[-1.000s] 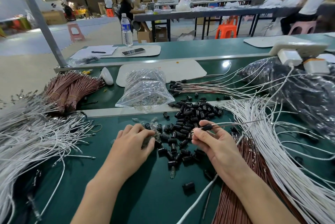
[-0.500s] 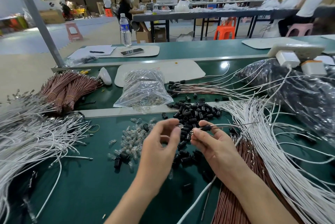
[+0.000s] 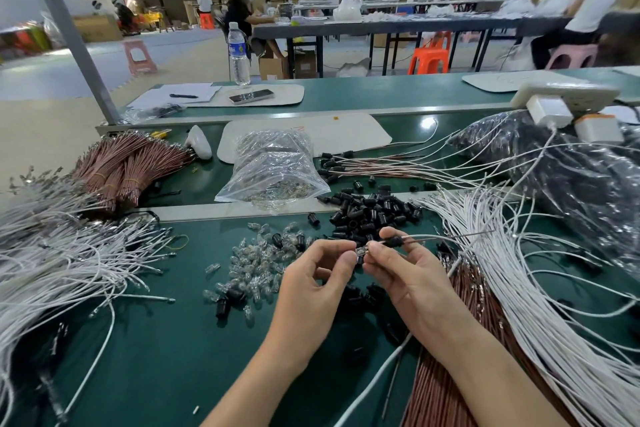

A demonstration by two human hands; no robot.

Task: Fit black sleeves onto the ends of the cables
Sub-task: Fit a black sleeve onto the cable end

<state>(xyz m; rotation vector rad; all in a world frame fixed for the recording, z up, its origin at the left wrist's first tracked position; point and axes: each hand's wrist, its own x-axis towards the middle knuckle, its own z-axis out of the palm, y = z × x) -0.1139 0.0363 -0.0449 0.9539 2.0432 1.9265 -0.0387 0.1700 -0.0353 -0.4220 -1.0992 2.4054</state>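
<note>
**Risks, then setting, read left to right.** My left hand (image 3: 318, 281) pinches a small part (image 3: 360, 252), clear above and dark below, between thumb and forefinger. I cannot tell what it is. My right hand (image 3: 412, 277) pinches a thin grey cable (image 3: 450, 236) beside a short black tubular sleeve (image 3: 393, 241) threaded on it. The cable runs off toward three o'clock. The two pinches almost meet, just in front of the heap of loose black sleeves (image 3: 374, 212).

In my judgement:
- A part this small could slip and be lost among the clear glass bulbs (image 3: 256, 264) at eight o'clock of the hands.
- A skewed push could bend the cable tip or leave the sleeve half seated.
- The trailing cable could snag the loose white cables (image 3: 519, 288) at four o'clock.

**Setting:** a dark green worktop (image 3: 156, 357) carries a fan of white cables (image 3: 62, 264) at nine o'clock. Tied reddish-brown cable bundles (image 3: 128, 167) lie at ten, a clear plastic bag (image 3: 273, 170) at twelve and a dark plastic sack (image 3: 571, 191) at two. Behind is a workshop with long tables, cardboard boxes and seated people.
</note>
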